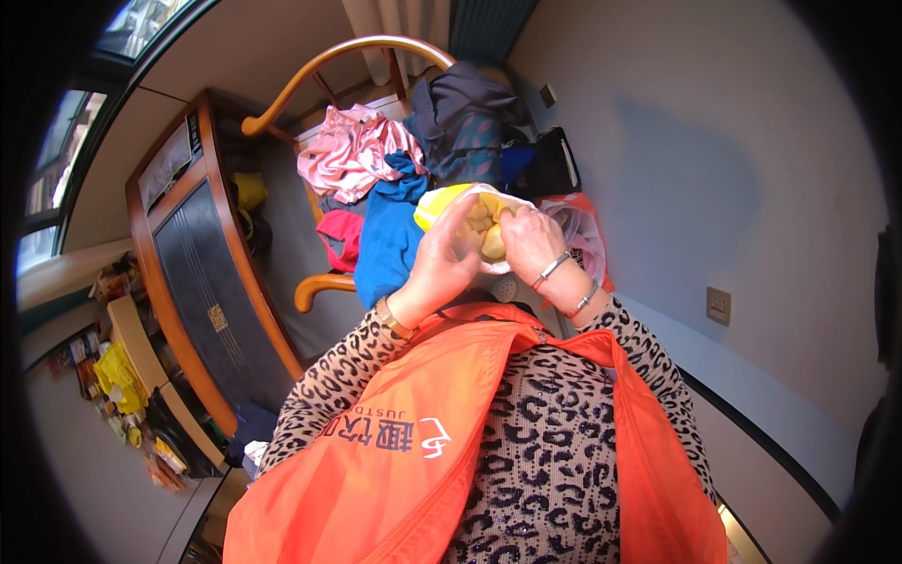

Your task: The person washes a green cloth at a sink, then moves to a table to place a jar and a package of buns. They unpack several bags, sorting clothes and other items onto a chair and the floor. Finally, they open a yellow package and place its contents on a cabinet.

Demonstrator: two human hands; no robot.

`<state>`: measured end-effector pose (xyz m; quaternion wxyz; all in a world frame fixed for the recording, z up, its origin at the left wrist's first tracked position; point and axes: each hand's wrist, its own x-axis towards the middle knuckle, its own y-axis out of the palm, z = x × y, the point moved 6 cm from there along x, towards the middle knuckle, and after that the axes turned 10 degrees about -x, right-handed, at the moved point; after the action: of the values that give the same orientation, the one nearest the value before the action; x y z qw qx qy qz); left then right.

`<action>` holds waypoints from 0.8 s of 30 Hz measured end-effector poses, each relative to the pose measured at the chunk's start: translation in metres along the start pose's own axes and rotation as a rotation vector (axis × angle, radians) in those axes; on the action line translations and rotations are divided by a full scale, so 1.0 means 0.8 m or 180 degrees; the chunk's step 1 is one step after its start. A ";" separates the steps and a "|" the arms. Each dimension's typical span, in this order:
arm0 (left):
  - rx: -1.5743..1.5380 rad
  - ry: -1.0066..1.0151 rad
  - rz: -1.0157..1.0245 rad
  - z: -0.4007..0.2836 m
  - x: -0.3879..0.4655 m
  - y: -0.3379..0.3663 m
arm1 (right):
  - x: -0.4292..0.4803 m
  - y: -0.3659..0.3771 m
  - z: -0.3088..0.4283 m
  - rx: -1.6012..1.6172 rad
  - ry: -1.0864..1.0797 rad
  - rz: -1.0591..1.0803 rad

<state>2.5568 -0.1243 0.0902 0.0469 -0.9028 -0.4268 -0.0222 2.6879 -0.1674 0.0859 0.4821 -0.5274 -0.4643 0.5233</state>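
Note:
A yellow-and-white bag (438, 202) is open in front of my chest, with several pale yellow pieces (493, 240) inside; what they are I cannot tell. My left hand (445, 247) lies along the bag's left side, its fingers pointing up and its thumb apart; whether it grips the rim is unclear. At the right rim, my right hand (530, 238) has its fingers curled over the edge, pinching it. Behind the bag, a blue cloth garment (391, 240) and a dark patterned garment (465, 134) lie heaped on a wooden chair.
Pink satin clothing (352, 151) and a red garment (342, 240) lie on the chair, between its curved wooden armrests (324, 283). A red-and-white plastic bag (581, 229) sits near the wall at right. A wooden cabinet (211, 282) with dark panels stands at left.

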 end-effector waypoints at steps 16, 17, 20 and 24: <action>-0.0343 -0.0218 -0.0134 0.001 -0.007 -0.032 | 0.013 -0.033 0.034 0.1058 -0.1195 -0.1309; -0.0341 -0.0270 -0.0171 0.001 -0.008 -0.036 | 0.014 -0.030 0.045 0.1150 -0.1504 -0.1322; -0.0150 -0.0204 -0.0093 -0.003 -0.009 -0.039 | 0.028 -0.006 0.069 0.0555 -0.1561 -0.1073; -0.0037 -0.0188 -0.0050 -0.007 -0.008 -0.037 | 0.038 0.001 0.057 0.0611 -0.1107 -0.1175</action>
<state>2.5296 -0.1110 0.0968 0.0289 -0.9000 -0.4350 0.0016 2.6430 -0.1365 0.0825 0.5302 -0.2878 -0.5767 0.5509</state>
